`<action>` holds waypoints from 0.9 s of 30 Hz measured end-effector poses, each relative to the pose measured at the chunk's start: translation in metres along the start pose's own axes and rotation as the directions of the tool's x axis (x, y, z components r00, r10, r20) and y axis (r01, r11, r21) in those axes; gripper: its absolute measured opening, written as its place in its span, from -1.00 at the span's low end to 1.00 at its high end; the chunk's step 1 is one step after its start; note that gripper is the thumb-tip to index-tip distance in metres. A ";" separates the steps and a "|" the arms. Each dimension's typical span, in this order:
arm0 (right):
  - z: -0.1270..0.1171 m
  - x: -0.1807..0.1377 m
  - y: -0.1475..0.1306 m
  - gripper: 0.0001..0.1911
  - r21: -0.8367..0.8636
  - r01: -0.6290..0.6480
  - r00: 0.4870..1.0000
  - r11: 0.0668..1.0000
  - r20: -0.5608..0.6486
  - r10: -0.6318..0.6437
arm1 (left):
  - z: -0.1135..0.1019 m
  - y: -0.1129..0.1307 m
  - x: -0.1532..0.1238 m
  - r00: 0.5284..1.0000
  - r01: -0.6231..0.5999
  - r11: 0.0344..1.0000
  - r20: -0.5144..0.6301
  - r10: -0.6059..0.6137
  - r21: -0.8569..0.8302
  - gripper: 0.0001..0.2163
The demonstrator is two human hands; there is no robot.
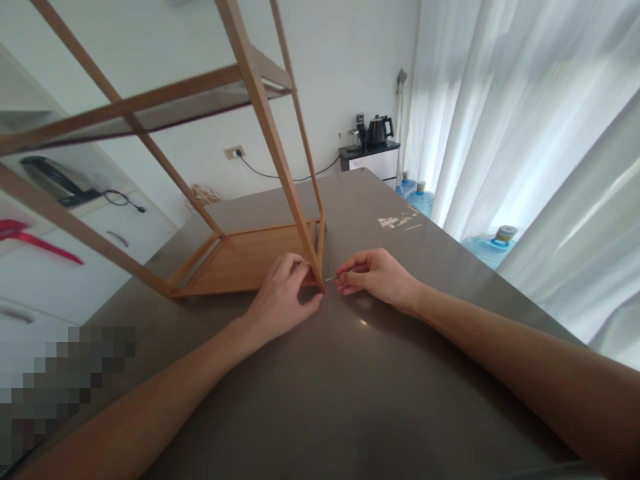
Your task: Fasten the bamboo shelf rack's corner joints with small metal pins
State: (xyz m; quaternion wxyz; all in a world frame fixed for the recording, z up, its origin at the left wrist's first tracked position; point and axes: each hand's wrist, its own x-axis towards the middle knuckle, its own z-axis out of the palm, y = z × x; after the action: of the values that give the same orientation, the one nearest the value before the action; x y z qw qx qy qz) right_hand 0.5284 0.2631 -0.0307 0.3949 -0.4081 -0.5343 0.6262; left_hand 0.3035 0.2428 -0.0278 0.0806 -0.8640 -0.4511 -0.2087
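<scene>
A wooden shelf rack stands on the grey table, with its bottom board low over the surface. My left hand is at the foot of the nearest post, fingers curled over the lower rail and thumb stretched toward the post's base. Just right of that post, my right hand pinches a thin, silvery, screw-like piece. Its tip points at the post's lower end; whether it touches the wood I cannot tell. The fingertips partly hide the piece.
Whitish scraps or marks lie on the table toward its right edge. Beyond that edge stand blue water bottles by a white curtain. A black kettle sits on a small cabinet at the back. White drawers line the left.
</scene>
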 end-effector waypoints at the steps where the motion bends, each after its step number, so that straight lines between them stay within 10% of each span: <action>1: 0.001 -0.001 -0.001 -0.88 0.014 -0.009 1.000 1.000 -0.004 0.009 | -0.003 -0.006 -0.002 0.999 -0.044 0.999 0.009 0.044 -0.015 -0.73; 8: -0.006 0.004 0.001 -0.88 -0.112 0.031 0.999 0.993 0.026 -0.028 | 0.006 -0.036 -0.004 0.974 -0.213 0.975 -0.064 0.217 0.061 -0.79; 27: -0.005 -0.001 0.003 -0.82 -0.424 0.053 0.994 0.904 -0.060 -0.086 | 0.011 -0.032 -0.005 0.966 -0.185 0.983 -0.181 0.185 0.014 -0.83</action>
State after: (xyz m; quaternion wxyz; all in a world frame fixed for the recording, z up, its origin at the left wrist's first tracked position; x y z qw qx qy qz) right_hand 0.5333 0.2632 -0.0335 0.3400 -0.4884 -0.6554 0.4651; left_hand 0.2783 0.2616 -0.0414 0.1392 -0.8797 -0.3590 -0.2789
